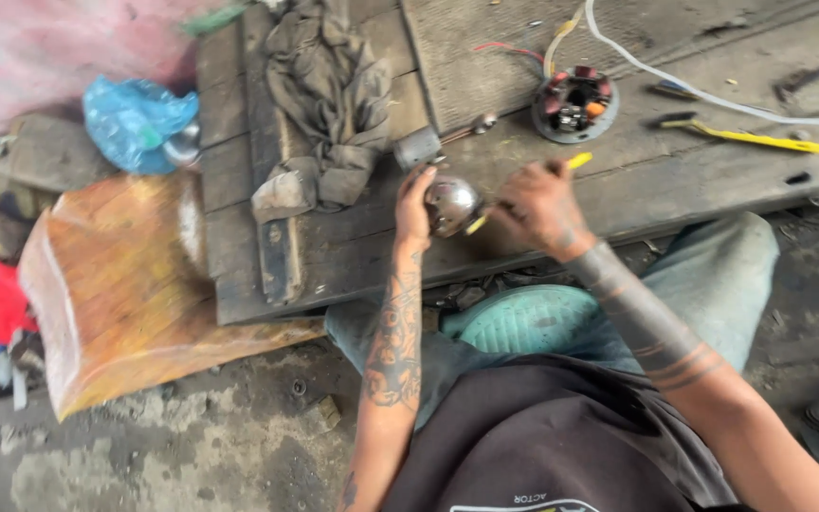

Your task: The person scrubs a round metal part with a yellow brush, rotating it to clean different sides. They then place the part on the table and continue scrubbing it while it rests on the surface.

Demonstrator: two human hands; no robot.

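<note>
Just above the dark shirt, at mid-frame, the left hand (413, 204) clamps a shiny round metal dome (451, 204) while the right hand (537, 207) grips a yellow-handled tool (573, 163); a steady dome likely keeps the tip seated.

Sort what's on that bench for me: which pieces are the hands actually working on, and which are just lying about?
In hand: shiny metal dome, held by the left hand; yellow-handled tool, held by the right hand.

Lying about: coil plate with wires, grey rag, yellow tool, blue bag.
</note>
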